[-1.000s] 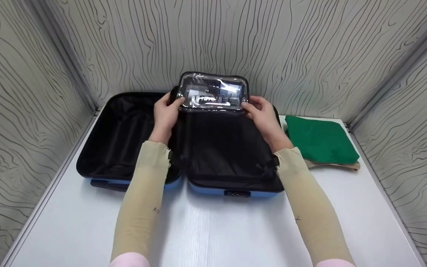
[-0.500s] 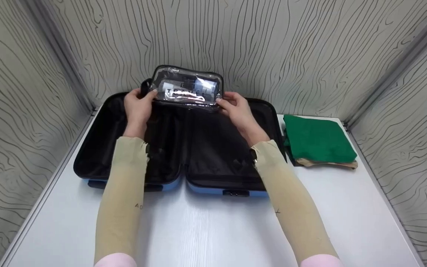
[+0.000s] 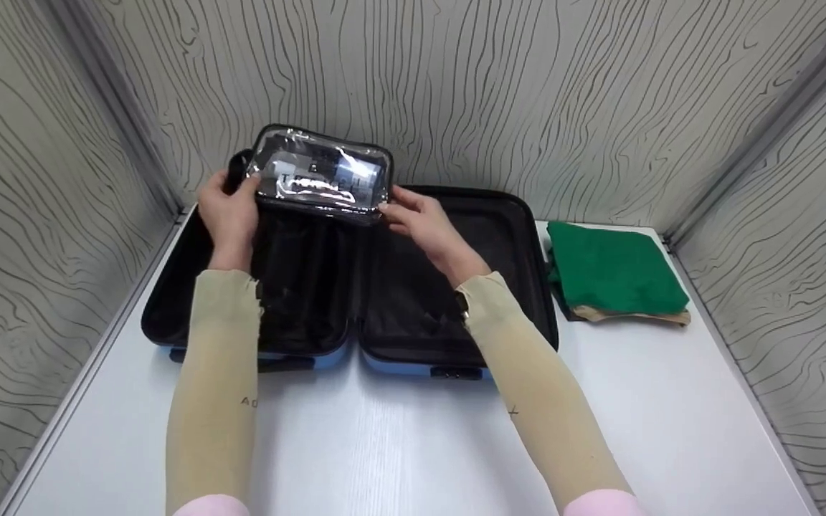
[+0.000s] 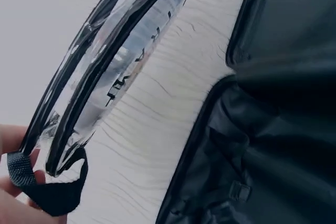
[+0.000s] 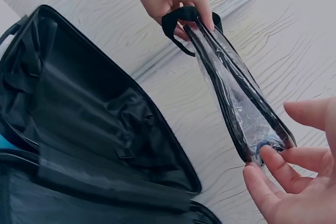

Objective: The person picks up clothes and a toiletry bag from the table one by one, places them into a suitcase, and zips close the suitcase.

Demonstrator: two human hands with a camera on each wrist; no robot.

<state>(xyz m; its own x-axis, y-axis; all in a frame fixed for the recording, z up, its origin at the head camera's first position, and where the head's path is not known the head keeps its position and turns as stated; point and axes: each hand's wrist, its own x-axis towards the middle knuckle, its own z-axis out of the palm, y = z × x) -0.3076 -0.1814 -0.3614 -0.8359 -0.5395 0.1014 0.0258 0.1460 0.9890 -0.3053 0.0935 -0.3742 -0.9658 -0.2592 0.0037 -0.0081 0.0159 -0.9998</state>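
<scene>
A clear travel pouch (image 3: 320, 172) with black edging and dark lettering is held up over the back of an open suitcase (image 3: 456, 351). My left hand (image 3: 229, 215) grips its left end, near the black strap (image 4: 58, 198). At the pouch's lower right corner my right hand (image 3: 424, 222) holds on with thumb and fingers. Through the plastic a pale item and a bluish item show, their kinds unclear. In the right wrist view, fingers (image 5: 281, 169) touch the pouch's end, while one digit above stands apart from it. Both suitcase halves have black linings.
Folded green cloth (image 3: 614, 269) lies to the right of the suitcase, on top of a tan cloth (image 3: 635, 316) and something dark. All stand on a white table (image 3: 384, 444). Wood-pattern walls (image 3: 470, 93) close in the back and sides.
Both hands have carried the pouch leftward, from above the right half of the suitcase toward the left half. The pouch now tilts slightly, its right end lower. The suitcase and cloths stay put.
</scene>
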